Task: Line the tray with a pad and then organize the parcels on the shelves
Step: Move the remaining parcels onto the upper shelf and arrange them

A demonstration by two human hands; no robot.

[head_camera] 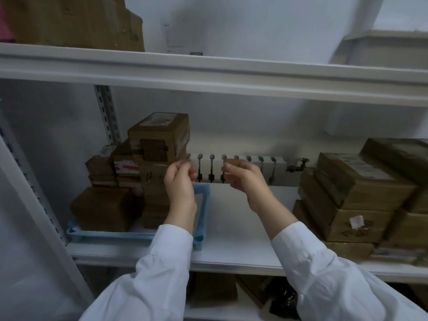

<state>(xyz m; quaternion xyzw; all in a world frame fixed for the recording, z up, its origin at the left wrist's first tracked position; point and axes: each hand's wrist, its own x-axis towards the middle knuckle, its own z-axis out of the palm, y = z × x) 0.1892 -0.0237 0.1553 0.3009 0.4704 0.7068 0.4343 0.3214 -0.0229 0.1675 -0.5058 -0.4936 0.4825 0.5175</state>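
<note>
A blue tray (204, 205) sits at the left of the middle shelf (234, 230), with a pale lining showing along its front (144, 227). Brown parcels fill it in stacks, and the tallest stack's top box (159, 137) stands at the tray's back right. My left hand (181, 181) hovers over the tray's right side, its fingertips close to that stack, fingers half curled around nothing. Level with it, my right hand (245, 178) is raised above the bare shelf, also holding nothing. Both arms wear white sleeves.
More brown parcels (356, 195) are piled at the right of the middle shelf. Cardboard boxes (76, 22) stand on the upper shelf (208, 72). A white radiator (278, 169) runs along the back wall. Dark boxes (213, 290) lie on the shelf below.
</note>
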